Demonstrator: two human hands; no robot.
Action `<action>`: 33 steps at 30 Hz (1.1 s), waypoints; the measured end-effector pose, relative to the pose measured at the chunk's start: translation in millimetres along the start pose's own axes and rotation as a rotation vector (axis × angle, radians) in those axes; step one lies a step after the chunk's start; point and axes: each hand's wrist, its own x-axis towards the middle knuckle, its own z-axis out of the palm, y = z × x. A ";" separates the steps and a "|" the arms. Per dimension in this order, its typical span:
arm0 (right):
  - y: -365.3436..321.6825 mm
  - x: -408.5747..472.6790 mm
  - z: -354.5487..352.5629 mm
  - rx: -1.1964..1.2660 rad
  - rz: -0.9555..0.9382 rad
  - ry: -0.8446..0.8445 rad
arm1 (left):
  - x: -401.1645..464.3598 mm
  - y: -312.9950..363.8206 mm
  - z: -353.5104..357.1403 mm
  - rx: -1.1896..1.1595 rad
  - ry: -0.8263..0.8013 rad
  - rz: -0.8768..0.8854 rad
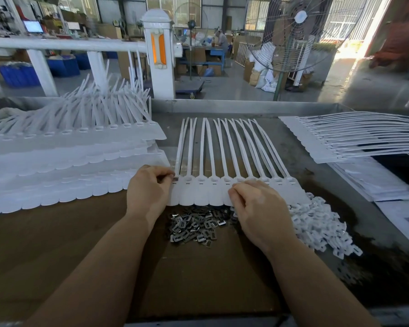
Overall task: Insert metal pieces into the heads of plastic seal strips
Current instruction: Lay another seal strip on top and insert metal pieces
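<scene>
Left hand (pixel 149 188) pinches a small grey metal piece (pixel 175 178) at the end head of a flat white plastic seal strip row (pixel 200 192); right hand (pixel 255 208), fingers curled, presses the row onto the table (pixel 293 142)

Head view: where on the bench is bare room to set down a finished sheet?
Bare brown cardboard between the forearms, nearer than the grey metal pieces pile, and left of the left hand below the stacked white seal strips. Crowded right: loose white plastic caps.
</scene>
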 end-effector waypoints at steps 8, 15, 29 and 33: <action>-0.6 0.3 -0.4 0.006 -0.010 0.014 | -18.2 22.4 -4.3 -0.086 -0.355 0.425; 0.0 1.6 -0.9 0.005 -0.004 -0.005 | -23.8 26.9 -2.1 -0.031 -0.634 0.588; 0.1 0.2 0.4 0.011 -0.005 0.000 | -25.2 26.4 -2.0 0.030 -0.658 0.546; 0.2 0.1 0.3 0.004 -0.007 0.001 | -25.1 26.2 -2.0 0.007 -0.664 0.540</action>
